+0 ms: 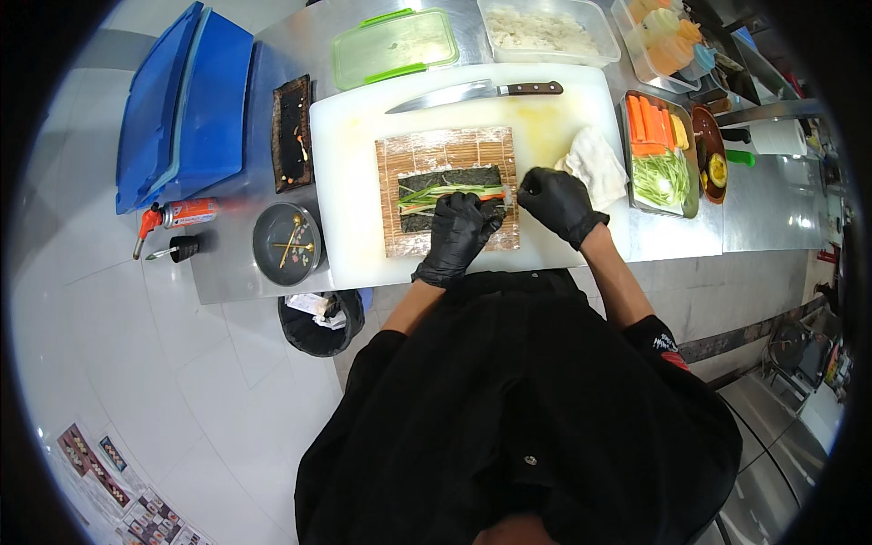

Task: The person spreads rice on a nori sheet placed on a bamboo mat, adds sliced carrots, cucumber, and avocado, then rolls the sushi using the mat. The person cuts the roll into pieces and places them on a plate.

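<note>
A plastic-wrapped bamboo rolling mat (pixel 409 150) lies on the white cutting board (pixel 354 177). On the mat is a dark nori sheet (pixel 487 175), with a row of green vegetable strips (pixel 422 197) across it. An orange strip (pixel 492 196) shows beside my left hand (pixel 460 235). That hand, in a black glove, has its bent fingers on the strips and covers part of the row. Just beyond the mat's right edge is my right hand (pixel 553 204), also gloved, its fingers curled in. Whether anything small is inside them is hidden. A white cloth (pixel 596 163) lies behind it.
A knife (pixel 456 94) lies along the board's far side. To the right stands a metal tray (pixel 659 208) of cut vegetables. Beyond the board are a rice container (pixel 545 56) and a green-clipped lid (pixel 395 51). At left are a bowl (pixel 266 252) and a blowtorch (pixel 184 212).
</note>
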A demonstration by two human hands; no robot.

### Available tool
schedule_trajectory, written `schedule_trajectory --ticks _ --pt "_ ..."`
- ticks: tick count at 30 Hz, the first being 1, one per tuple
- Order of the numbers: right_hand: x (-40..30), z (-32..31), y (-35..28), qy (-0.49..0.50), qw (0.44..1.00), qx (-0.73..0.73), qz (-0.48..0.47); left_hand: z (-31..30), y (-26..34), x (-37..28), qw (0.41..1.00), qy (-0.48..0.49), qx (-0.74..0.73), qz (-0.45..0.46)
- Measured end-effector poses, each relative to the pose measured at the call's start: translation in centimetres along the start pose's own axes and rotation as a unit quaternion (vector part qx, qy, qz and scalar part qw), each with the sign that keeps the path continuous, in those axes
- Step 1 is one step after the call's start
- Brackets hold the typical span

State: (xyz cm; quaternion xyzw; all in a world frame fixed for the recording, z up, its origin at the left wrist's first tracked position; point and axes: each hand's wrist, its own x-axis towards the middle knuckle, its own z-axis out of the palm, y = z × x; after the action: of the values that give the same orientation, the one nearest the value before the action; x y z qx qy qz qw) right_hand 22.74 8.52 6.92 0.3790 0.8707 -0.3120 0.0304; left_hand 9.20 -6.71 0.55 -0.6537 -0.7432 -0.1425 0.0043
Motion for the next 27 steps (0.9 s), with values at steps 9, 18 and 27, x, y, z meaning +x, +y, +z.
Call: schedule_trajectory --ticks 9,18,27 --pt "1.8 1.0 4.2 0.048 0.998 -0.008 0.031 0.7 0.7 -0.6 0.999 0.008 0.029 -0.023" --pt "0.2 5.2 3.9 0.099 0.99 -0.096 -0.038 -2.5 -3.6 -0.9 0.995 0.087 -0.022 -0.038" --pt "0.9 5.0 2.4 0.063 0.969 -0.224 -0.084 -6.0 -7.4 -1.4 0.989 0.028 -0.087 -0.121"
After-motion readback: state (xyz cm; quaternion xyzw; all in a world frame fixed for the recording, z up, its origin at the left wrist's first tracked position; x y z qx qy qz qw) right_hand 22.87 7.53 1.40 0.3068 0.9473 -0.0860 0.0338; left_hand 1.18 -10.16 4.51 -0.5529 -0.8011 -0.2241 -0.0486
